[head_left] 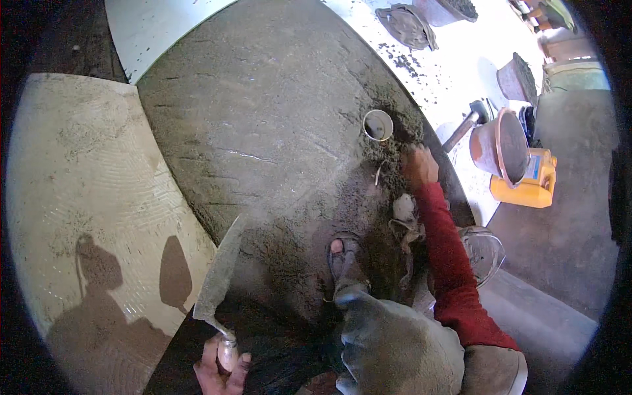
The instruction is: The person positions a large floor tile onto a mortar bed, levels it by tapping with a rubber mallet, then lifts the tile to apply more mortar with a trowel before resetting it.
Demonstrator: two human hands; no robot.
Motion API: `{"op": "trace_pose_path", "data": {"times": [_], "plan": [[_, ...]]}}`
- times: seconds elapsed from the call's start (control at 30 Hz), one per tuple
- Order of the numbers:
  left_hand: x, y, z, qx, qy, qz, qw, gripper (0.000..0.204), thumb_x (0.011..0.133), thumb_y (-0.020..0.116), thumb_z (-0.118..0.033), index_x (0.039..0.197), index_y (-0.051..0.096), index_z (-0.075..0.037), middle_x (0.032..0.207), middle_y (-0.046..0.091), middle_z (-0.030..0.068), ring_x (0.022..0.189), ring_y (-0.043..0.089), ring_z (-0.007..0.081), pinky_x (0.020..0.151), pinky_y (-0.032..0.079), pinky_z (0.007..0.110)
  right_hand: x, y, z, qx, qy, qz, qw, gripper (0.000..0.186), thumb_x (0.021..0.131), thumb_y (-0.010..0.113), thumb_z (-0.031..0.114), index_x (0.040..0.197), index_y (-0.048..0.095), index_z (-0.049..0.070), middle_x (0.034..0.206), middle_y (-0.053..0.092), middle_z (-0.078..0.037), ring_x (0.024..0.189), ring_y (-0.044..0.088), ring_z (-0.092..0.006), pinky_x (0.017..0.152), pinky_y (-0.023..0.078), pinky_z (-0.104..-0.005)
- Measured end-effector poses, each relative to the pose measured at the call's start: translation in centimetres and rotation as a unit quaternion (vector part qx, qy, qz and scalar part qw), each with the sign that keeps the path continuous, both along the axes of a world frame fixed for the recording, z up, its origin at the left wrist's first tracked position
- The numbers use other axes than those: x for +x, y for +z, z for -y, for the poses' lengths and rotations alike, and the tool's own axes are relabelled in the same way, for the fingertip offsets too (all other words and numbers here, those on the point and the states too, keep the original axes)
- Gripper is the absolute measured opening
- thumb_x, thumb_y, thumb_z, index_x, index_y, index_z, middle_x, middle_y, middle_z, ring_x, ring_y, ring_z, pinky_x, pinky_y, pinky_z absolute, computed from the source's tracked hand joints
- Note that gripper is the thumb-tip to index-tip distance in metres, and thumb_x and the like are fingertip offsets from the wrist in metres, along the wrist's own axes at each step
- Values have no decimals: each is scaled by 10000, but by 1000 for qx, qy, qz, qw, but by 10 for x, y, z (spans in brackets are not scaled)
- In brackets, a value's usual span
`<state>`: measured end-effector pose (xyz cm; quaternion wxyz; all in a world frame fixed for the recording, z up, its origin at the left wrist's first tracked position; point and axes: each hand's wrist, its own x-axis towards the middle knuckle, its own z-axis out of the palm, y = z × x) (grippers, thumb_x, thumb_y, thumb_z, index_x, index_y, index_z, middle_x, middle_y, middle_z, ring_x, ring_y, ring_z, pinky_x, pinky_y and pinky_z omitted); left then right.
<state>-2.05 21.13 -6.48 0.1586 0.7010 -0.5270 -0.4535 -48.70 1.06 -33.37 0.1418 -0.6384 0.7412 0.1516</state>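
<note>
My left hand (220, 374) is closed around the wooden handle of a trowel (219, 271), whose long, mortar-smeared blade points up and away from me. My right hand (421, 168), at the end of a dark red sleeve, reaches down to a crumbly heap of mortar (407, 122) on the right side of the grey mortar bed (263, 112); its fingers are largely hidden. Just beyond that hand, a round white cup or pipe end (366, 125) stands in the mortar. A crumpled white cloth or bag (403, 208) lies below my right wrist.
Pale, mortar-smeared slabs (99, 151) border the bed on the left. At right are a hammer-like tool (464, 128), a tilted basin (487, 148), a yellow jerrycan (523, 193) and a see-through bucket (487, 253). Tubs of mortar (517, 79) stand farther back. My sandaled foot (339, 260) is near the middle.
</note>
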Motion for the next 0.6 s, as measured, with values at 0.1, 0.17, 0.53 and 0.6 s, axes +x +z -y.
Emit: {"op": "trace_pose_path", "data": {"times": [0.1,0.17,0.53,0.6], "plan": [[-3,0,9,6,5,-23,1000,341,887,679,-184,1160,569,-12,861,623,150,701,536,191,625,475,317,-6,-21,34,-284,41,156,945,419,930,540,238,1278,498,8,1314,488,-259,1239,457,-401,1037,390,-451],[-7,6,11,56,29,-18,998,332,887,680,-194,1140,579,-5,873,623,151,723,545,190,647,479,318,16,-41,58,-326,57,185,925,514,954,518,276,1378,420,2,1437,391,-260,1349,361,-394,1103,325,-462],[-8,5,9,13,14,-22,1000,332,893,668,-197,1136,569,6,877,623,151,694,535,215,622,466,311,23,-59,92,-294,69,-3,953,833,942,392,592,1468,255,-39,1538,255,-219,1443,211,-346,1161,156,-516],[-8,4,9,13,16,-22,1000,329,891,669,-189,1136,567,5,862,617,145,687,527,207,618,465,310,13,-52,84,-259,6,-44,965,802,957,371,577,1477,252,-22,1547,230,-223,1450,194,-344,1171,145,-485]]}}
